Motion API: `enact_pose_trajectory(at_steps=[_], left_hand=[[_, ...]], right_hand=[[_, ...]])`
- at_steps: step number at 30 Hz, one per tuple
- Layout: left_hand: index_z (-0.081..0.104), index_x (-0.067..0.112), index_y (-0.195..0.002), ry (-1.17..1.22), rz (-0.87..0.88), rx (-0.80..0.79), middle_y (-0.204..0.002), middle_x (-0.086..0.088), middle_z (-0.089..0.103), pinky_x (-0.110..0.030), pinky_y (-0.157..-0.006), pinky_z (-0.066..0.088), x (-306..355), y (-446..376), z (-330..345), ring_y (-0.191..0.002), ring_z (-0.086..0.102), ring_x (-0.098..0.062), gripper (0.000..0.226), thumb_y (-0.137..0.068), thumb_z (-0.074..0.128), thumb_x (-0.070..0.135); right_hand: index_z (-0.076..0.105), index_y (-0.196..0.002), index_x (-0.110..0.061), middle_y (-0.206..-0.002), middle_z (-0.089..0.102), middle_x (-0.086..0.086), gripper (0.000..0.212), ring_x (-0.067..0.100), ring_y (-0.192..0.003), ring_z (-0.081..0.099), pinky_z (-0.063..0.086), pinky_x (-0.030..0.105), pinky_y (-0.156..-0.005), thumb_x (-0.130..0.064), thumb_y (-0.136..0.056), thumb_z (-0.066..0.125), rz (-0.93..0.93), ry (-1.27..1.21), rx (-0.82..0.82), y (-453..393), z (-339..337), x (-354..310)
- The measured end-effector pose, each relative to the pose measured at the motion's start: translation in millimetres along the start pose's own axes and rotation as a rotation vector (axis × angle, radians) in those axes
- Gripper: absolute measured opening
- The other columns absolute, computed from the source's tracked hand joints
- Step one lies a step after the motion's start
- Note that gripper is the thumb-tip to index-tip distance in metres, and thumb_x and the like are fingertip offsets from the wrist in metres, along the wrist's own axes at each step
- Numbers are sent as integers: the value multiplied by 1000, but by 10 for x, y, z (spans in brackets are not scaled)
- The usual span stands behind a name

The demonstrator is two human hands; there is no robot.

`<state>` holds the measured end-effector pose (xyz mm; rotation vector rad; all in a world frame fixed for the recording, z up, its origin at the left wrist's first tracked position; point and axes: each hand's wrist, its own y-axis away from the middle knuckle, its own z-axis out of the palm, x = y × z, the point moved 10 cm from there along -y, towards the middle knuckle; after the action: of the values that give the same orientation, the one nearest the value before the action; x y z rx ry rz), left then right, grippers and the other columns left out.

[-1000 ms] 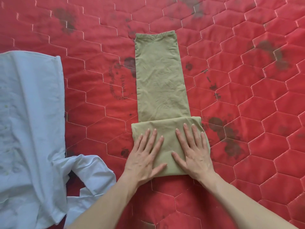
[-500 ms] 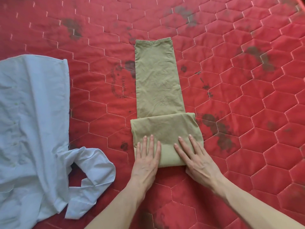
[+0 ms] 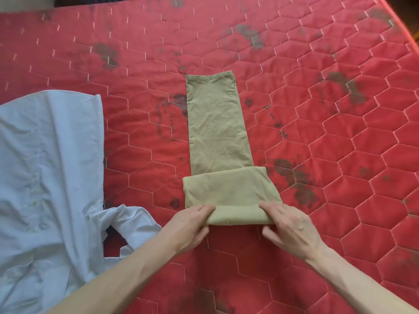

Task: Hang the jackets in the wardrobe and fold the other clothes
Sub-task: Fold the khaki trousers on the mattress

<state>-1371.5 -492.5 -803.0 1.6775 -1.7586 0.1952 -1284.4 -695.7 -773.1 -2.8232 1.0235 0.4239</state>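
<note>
Olive trousers [image 3: 221, 137] lay lengthwise on the red mattress [image 3: 340, 132], near end already folded. Both hands had left off pressing flat: left hand [image 3: 189, 225] and right hand [image 3: 289, 225] now pinched that thick near edge, probably ready for another fold. Blue shirt [image 3: 45, 177] waited alongside.

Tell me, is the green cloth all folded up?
Partly folded. The green cloth is doubled over at its near end, where both hands grip it; the rest lies flat.

A red quilted mattress [image 3: 317, 155] with hexagon stitching and dark stains fills the view.
</note>
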Motion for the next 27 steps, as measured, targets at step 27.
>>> enact_pose_trajectory(at_steps=[27], left_hand=[[53,40,-117,926,-601,311,-118,17,72,-43,-101,54,-829,15,-75,-112,68,-6,40,-90,60,68]], right_hand=[[49,-110,-30,-78,68,-3,28,31,-79,67,53,47,-74,-57,-104,47,768,-574,212,-445,217,493]])
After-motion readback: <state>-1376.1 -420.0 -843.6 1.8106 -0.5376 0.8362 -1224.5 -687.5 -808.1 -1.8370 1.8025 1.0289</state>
